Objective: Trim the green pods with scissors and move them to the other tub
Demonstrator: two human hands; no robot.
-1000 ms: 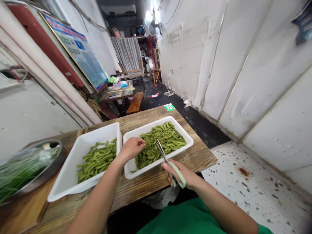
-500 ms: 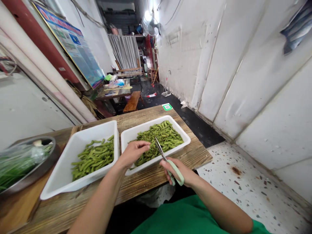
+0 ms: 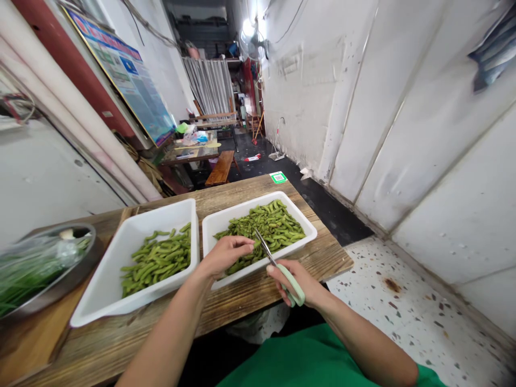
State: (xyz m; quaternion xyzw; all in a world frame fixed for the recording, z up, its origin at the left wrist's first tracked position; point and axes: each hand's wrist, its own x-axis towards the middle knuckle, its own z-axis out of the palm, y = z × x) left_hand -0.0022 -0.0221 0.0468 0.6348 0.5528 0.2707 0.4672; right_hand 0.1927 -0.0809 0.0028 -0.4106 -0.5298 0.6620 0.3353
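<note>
My left hand (image 3: 228,255) is over the right-hand white tray (image 3: 207,228), with thumb and fingers pinched. A green edamame pod (image 3: 256,243) seems to be at its fingertips, hard to tell from the pods behind. My right hand (image 3: 298,282) grips scissors with pale green handles (image 3: 296,287). Their blades (image 3: 265,246) point up and left, close to my left fingertips and nearly together. Many edamame pods (image 3: 278,217) fill the right tray. The left white tray (image 3: 97,285) holds another heap of pods (image 3: 161,263) toward its right side.
Both trays stand on a wooden table (image 3: 245,309). At its left is a metal bowl (image 3: 86,263) with bagged green stalks (image 3: 28,279). A green QR-code card (image 3: 278,178) lies at the far edge. Beyond stand a bench (image 3: 220,167) and a cluttered table (image 3: 193,153).
The scissors' handles and blades have come closer together in my right hand. My left hand stays near the blades. The whole view has shifted slightly.
</note>
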